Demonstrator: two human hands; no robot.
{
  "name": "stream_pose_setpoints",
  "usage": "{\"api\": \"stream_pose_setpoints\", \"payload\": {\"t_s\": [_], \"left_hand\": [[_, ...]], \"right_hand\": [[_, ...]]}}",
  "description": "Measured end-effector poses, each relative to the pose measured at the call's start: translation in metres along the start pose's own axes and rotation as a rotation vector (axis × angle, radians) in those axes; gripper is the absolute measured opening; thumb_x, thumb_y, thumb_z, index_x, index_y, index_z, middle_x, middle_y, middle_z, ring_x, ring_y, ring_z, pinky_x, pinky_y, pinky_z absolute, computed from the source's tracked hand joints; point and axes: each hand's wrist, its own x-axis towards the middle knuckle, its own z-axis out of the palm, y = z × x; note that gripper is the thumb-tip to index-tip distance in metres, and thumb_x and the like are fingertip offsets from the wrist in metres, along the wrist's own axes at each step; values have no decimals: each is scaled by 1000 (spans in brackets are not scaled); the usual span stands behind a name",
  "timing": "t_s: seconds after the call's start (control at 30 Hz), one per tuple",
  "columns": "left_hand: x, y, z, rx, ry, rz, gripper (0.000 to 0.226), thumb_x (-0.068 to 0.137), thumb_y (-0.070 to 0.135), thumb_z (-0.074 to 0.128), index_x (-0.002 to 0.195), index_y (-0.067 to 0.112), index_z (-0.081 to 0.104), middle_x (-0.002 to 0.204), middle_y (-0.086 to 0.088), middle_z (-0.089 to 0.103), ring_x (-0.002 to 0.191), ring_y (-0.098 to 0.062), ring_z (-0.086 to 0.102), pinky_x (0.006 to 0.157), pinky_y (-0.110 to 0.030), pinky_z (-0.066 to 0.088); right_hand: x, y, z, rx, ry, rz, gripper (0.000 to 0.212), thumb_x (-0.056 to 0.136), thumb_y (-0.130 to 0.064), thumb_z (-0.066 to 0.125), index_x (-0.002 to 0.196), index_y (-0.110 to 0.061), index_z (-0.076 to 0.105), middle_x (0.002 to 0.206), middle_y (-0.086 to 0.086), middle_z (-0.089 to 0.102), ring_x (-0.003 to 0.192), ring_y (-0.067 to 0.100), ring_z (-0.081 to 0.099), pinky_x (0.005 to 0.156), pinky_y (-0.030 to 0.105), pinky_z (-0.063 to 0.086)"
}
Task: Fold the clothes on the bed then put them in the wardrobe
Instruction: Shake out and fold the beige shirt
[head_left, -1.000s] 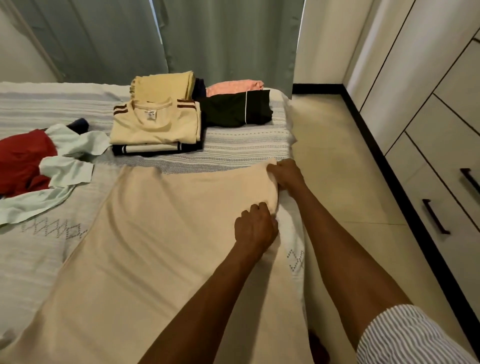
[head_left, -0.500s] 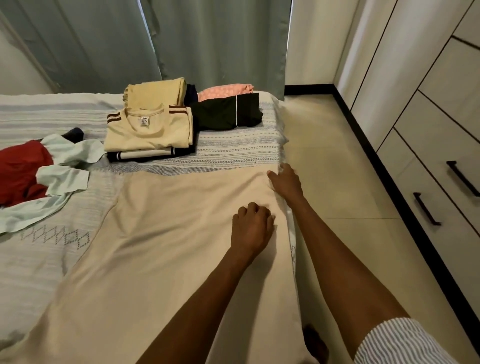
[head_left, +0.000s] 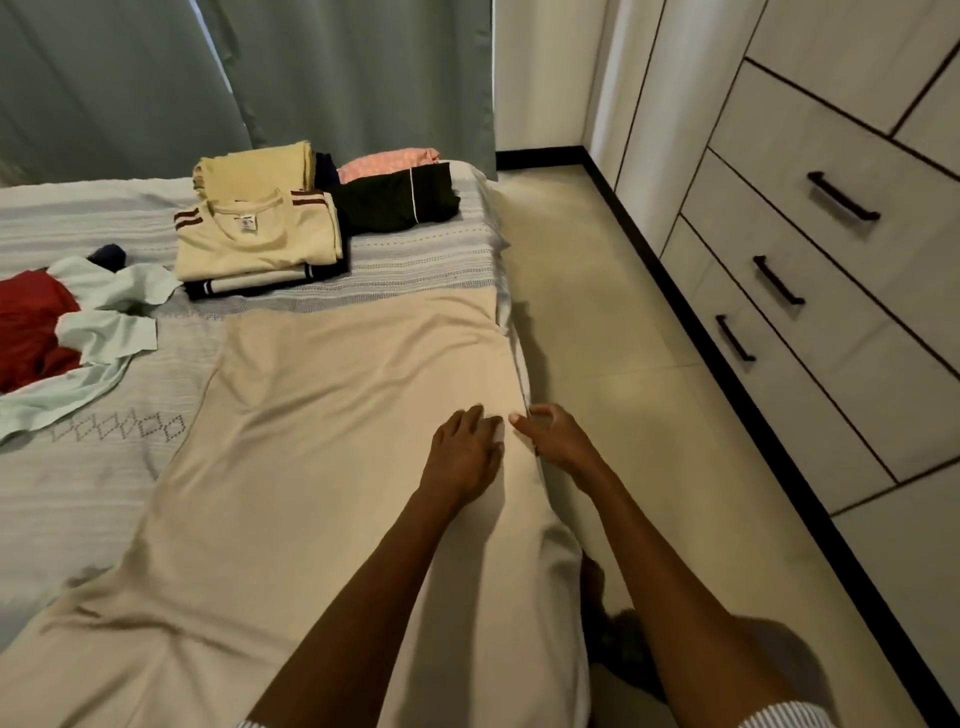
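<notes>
At the bed's (head_left: 78, 499) right edge, the beige garment (head_left: 322, 467) lies spread flat; the left hand (head_left: 462, 452) rests on it, fingers straight; the right hand (head_left: 558, 439) hovers beside, fingers loosely spread, holding nothing; the wardrobe (head_left: 831, 260) stands opposite.

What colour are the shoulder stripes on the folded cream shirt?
Dark brown stripes on the cream shirt, two or three per shoulder; clearest in the head view.

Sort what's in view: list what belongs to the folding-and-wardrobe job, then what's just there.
Job:
beige garment, spread flat
left hand, resting on it
right hand, at its edge
folded stack
black folded item
red garment, unfolded
pale green shirt, unfolded
wardrobe drawers

Just there:
curtain
bedspread
floor
</notes>
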Motion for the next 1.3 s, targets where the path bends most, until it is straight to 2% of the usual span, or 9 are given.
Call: {"api": "stream_pose_setpoints", "payload": {"t_s": [0.27, 0.47, 0.6, 0.77, 0.83, 0.93, 1.03, 1.2, 1.3], "left_hand": [[-36, 45, -11, 134, -222, 197, 52, 101, 47, 41, 149, 27, 37, 162, -7, 20, 147, -34, 19, 116, -44, 21], [-62, 85, -8, 438, -378, 238, 63, 100, 55, 37, 151, 19, 34, 160, -7, 26, 147, -38, 13, 118, -49, 13], [-74, 88, -1, 484, -351, 218, 61, 102, 53, 28, 150, 17, 36, 157, -6, 33, 146, -37, 18, 117, -50, 13], [-78, 97, 5, 558, -345, 216, 58, 102, 51, 25, 146, 17, 42, 156, -9, 33, 147, -38, 15, 118, -52, 8], [-72, 106, 10, 598, -380, 204, 58, 102, 52, 28, 146, 17, 43, 157, -10, 33, 148, -38, 12, 119, -52, 6], [-72, 110, 10, 603, -385, 175, 51, 102, 45, 33, 140, 17, 51, 150, -11, 44, 146, -40, 18, 119, -52, 7], [-64, 121, 15, 494, -421, 186, 43, 101, 35, 37, 136, 14, 51, 142, -14, 52, 139, -36, 35, 119, -49, 12], [-49, 138, -5, 117, -399, 160, 39, 96, 35, 52, 126, 11, 50, 127, -17, 60, 115, -35, 57, 89, -34, 39], [-52, 136, -20, 68, -350, 144, 37, 96, 36, 52, 127, 18, 53, 130, -10, 61, 117, -32, 57, 95, -36, 39]], "right_hand": [[-138, 95, 18, 69, 220, 227, 84, 79, -77, 58, 142, -23, 44, 135, 2, 57, 115, 23, 59, 98, 42, 49], [-200, 153, 33, 89, 113, 453, 127, 50, -102, 45, 141, -15, 50, 123, 12, 66, 78, 26, 70, 52, 27, 55], [-235, 133, 40, 299, 12, 467, 85, 86, -71, 55, 142, -8, 46, 122, 13, 62, 91, 28, 61, 73, 33, 53], [-257, 144, 43, 519, -2, 567, 55, 86, -66, 61, 116, -19, 60, 124, 14, 63, 118, 36, 60, 102, 49, 50], [-256, 148, 40, 552, 10, 580, 65, 88, -66, 59, 122, -11, 58, 126, 8, 58, 125, 36, 55, 104, 47, 46], [-254, 146, 45, 617, -7, 524, 61, 89, -55, 65, 125, -7, 60, 129, 13, 61, 109, 29, 60, 101, 42, 48], [-251, 151, 44, 852, 108, 453, 6, 91, -20, 70, 92, -18, 64, 108, 6, 68, 88, 19, 60, 91, 38, 50], [-240, 149, 38, 1207, 139, 430, 19, 85, -5, 70, 103, -12, 71, 113, 12, 71, 105, 30, 64, 98, 43, 51], [-243, 139, 37, 1222, 208, 405, 27, 81, -10, 74, 108, -11, 71, 118, 14, 70, 111, 35, 63, 98, 47, 52]]}}
